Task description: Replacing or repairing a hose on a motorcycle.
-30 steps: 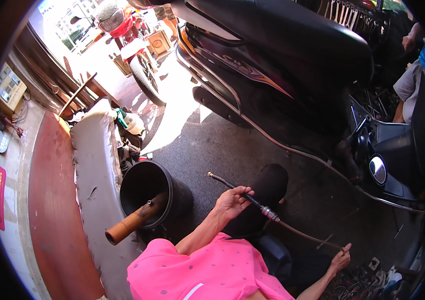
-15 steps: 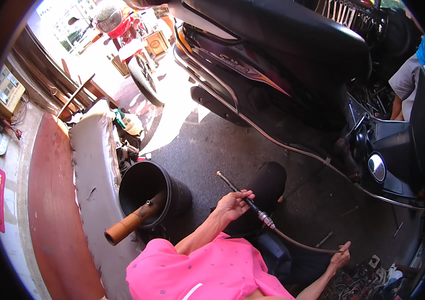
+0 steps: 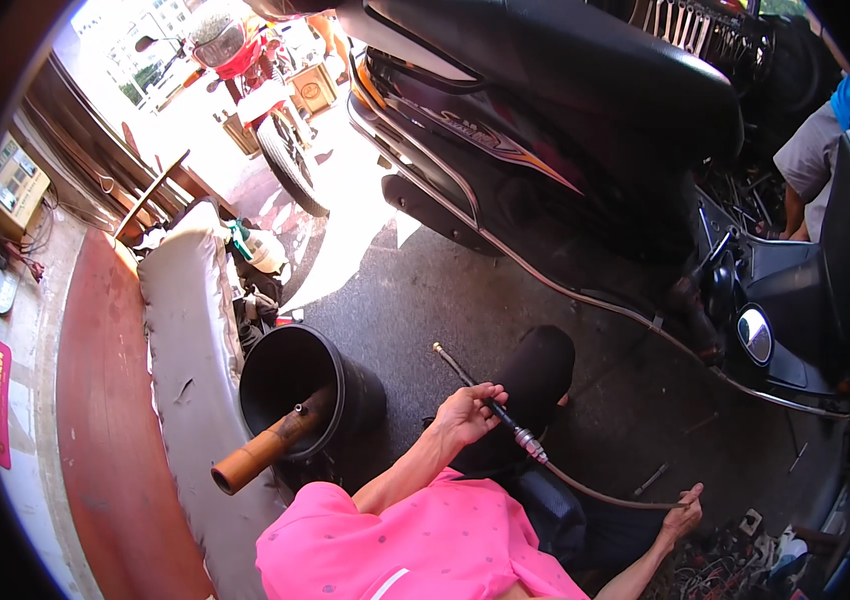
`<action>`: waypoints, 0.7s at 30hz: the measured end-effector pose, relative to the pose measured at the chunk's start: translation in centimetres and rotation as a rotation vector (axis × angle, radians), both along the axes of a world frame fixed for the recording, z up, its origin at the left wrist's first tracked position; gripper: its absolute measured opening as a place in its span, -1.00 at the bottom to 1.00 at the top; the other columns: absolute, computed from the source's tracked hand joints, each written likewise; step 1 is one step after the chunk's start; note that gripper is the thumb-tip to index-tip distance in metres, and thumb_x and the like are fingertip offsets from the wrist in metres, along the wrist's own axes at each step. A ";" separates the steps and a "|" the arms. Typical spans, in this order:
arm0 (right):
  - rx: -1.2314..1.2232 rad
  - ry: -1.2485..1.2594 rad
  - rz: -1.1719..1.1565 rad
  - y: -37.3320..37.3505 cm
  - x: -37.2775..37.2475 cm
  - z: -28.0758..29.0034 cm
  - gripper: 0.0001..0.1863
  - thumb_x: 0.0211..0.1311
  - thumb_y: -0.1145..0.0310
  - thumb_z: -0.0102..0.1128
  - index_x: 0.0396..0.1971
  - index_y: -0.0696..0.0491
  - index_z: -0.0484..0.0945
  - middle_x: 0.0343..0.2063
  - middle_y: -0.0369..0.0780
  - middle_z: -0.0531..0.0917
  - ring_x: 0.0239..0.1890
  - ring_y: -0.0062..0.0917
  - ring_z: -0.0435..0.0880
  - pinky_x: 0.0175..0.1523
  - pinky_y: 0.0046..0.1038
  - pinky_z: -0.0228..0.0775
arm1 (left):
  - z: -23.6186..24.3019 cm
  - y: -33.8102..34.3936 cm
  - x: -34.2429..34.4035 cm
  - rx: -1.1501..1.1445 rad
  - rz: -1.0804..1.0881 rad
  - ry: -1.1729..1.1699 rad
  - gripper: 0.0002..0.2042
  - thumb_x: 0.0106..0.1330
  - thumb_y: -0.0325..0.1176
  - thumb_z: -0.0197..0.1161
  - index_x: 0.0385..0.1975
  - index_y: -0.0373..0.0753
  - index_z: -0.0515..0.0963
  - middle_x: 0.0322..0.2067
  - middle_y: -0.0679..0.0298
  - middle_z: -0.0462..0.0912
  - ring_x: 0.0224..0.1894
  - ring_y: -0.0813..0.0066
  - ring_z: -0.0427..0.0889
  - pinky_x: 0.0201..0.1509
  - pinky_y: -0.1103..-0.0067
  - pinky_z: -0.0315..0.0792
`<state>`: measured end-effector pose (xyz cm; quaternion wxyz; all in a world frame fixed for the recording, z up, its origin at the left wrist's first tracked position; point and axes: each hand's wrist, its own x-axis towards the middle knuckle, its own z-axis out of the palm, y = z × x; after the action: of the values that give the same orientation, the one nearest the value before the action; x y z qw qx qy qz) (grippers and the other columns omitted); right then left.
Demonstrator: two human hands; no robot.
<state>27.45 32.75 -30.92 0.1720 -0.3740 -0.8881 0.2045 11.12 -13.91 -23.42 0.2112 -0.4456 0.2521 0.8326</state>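
My left hand (image 3: 469,414) is closed around a black air-line nozzle tube (image 3: 459,368) with a small brass tip, which slants up and to the left above my knee. Behind that hand, a silver metal coupling (image 3: 531,444) joins the tube to a thin brown air hose (image 3: 590,488). The hose sags in a curve to the right. At its far end my right hand (image 3: 683,512) pinches it between thumb and fingers, low on the right. A black scooter (image 3: 545,130) stands beyond both hands; neither touches it.
On the left, a black bucket (image 3: 369,392) holds a bamboo pipe (image 3: 257,458) leaning out. A grey padded bench (image 3: 177,330) runs alongside. Several scraps and tools (image 3: 745,565) lie at lower right. A red motorcycle (image 3: 245,75) stands outside; another person's leg (image 3: 805,165) shows at right.
Both hands keep their hold, and the tube and hose stay almost in place. The other person at the right has shifted slightly, with more of the lower leg showing.
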 end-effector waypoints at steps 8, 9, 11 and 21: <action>-0.059 -0.013 -0.018 0.3 0.2 -0.4 -0.20 0.45 -0.19 -0.32 -0.41 0.26 0.67 -0.49 0.06 0.68 -0.35 -0.05 0.66 -0.19 -0.16 0.46 | 0.5 -0.1 -0.1 0.083 0.042 -0.033 -0.89 0.32 -0.53 0.11 -0.20 -0.31 0.43 -0.19 0.19 0.51 -0.07 0.26 0.55 0.18 0.15 0.43; -0.066 0.008 -0.015 0.3 0.1 -0.4 -0.20 0.45 -0.19 -0.32 -0.41 0.27 0.67 -0.49 0.06 0.68 -0.34 -0.06 0.66 -0.19 -0.15 0.46 | 0.6 0.0 0.0 0.071 0.041 -0.012 -0.89 0.32 -0.52 0.11 -0.19 -0.30 0.43 -0.18 0.19 0.52 -0.06 0.26 0.55 0.17 0.17 0.43; -0.036 -0.014 -0.009 0.3 0.1 -0.4 -0.21 0.45 -0.19 -0.32 -0.43 0.25 0.67 -0.51 0.05 0.68 -0.37 -0.05 0.66 -0.22 -0.13 0.46 | 0.5 0.1 -0.1 0.080 0.044 -0.006 -0.89 0.32 -0.52 0.10 -0.18 -0.31 0.43 -0.19 0.19 0.53 -0.08 0.26 0.55 0.18 0.21 0.44; -0.025 0.079 -0.010 0.2 0.0 -0.7 -0.23 0.46 -0.16 -0.31 -0.48 0.23 0.66 -0.56 0.03 0.66 -0.43 -0.02 0.64 -0.28 -0.10 0.42 | 0.6 1.0 0.6 0.121 0.027 0.030 -0.86 0.34 -0.60 0.09 -0.15 -0.35 0.43 -0.15 0.15 0.56 -0.04 0.24 0.58 0.17 0.31 0.48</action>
<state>27.45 32.99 -31.66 0.2032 -0.3721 -0.8762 0.2291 11.70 -12.90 -22.80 0.2227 -0.4229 0.1982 0.8557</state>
